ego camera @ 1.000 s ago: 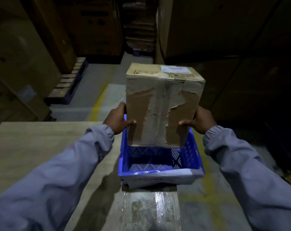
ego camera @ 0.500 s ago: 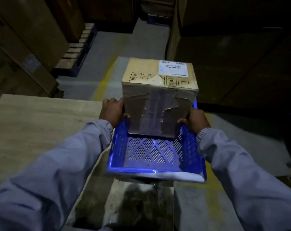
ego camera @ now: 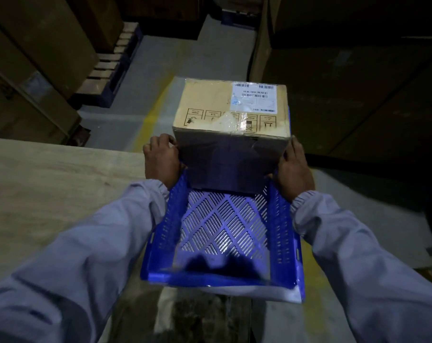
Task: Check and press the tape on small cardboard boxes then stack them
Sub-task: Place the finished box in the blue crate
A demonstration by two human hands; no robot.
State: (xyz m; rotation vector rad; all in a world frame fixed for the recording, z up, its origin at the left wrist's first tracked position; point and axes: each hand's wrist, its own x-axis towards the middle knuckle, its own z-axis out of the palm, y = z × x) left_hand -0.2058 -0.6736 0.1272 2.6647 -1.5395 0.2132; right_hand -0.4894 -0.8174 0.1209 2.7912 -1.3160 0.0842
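Head camera, looking down in a dim warehouse. A small brown cardboard box (ego camera: 231,107) stands at the far end of a blue perforated plastic crate (ego camera: 222,280), its lower edge down against the crate's slotted floor. Whether its full weight rests there cannot be told. The top face of the box is lit and carries a white shipping label (ego camera: 254,96) with barcodes near the far right corner. A row of printed handling symbols runs along the near edge. A strip of clear packing tape (ego camera: 234,122) glints across that edge and runs down the shadowed near face.

The left hand (ego camera: 161,162) is at the lower left side of the box, fingers curled in against its near left corner, gripping it. The right hand (ego camera: 294,174) holds the right side, with the fingers lying up along the wall and the thumb hooked onto the near face. Both arms are in light grey-blue long sleeves (ego camera: 98,243).

The crate sits just right of a pale wooden tabletop (ego camera: 49,181), and the near half of the crate floor is bare. A white sheet (ego camera: 259,294) clings to the crate's near outer wall. Beyond lies a grey concrete floor with a yellow painted line (ego camera: 150,122). Tall brown cartons (ego camera: 36,45) stand on the left, with a dark blue pallet (ego camera: 111,68) beside them.
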